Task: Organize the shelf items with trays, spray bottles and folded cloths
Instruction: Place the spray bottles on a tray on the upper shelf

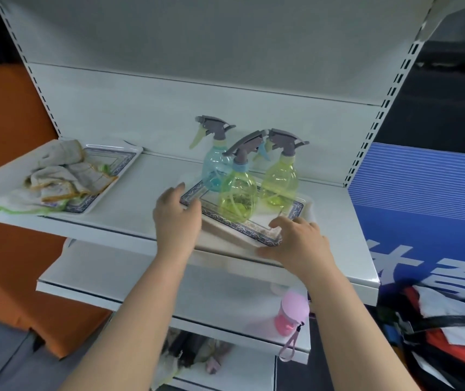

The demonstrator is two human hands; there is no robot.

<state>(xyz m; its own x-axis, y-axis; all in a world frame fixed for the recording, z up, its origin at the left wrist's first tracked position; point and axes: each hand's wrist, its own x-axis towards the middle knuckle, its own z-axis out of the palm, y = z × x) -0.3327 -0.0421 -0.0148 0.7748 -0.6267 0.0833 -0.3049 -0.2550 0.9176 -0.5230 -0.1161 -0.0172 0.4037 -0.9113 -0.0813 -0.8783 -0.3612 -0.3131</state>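
Two trays are on the shelf (pixel 146 193): the left-end tray (pixel 118 162) holds bunched cloths (pixel 64 176), too crumpled to count. The front-edge tray (pixel 225 221) carries three spray bottles (pixel 237 193), one blue and two yellow. The left hand (pixel 176 218) and the right hand (pixel 299 241) each grip its rim.

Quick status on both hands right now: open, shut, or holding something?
Left hand: grips the left end of the spray-bottle tray.
Right hand: grips the same tray's near right edge.
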